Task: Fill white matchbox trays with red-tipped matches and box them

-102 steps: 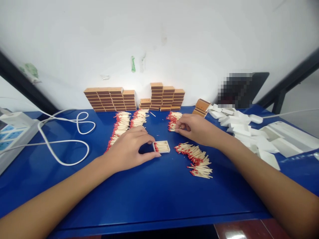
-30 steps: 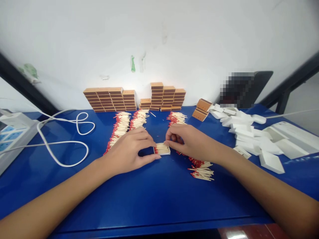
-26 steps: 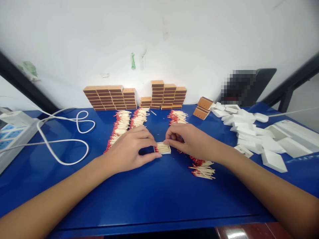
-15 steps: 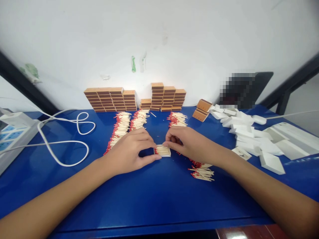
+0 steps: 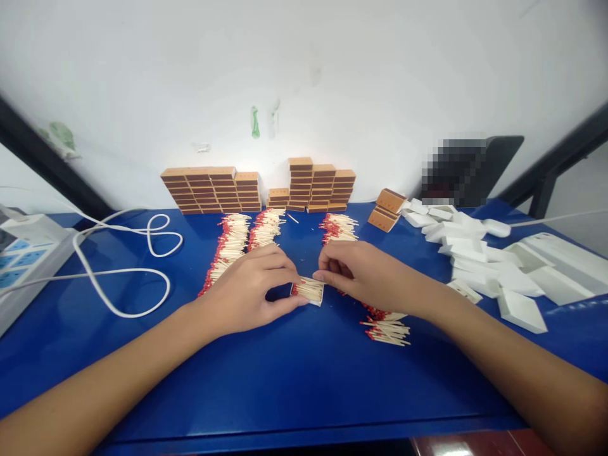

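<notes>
A small white matchbox tray lies tilted on the blue table, filled with red-tipped matches. My left hand grips its left end between thumb and index finger. At the tray's upper right corner is my right hand, fingers curled and thumb against the index finger; whatever it may pinch there is too small to make out. Beneath and in front of the right hand lies a pile of loose matches, partly covered by it. Two long rows of matches, one left and one beside it, run behind my left hand.
Stacked brown matchboxes and a second stack stand against the wall. Two brown matchbox sleeves lean at the right, near heaped white trays. A white cable and power strip lie left.
The tray has turned a little, its right end now lower toward me. My right fingertips have shifted slightly right from its corner. My left hand keeps its grip.
</notes>
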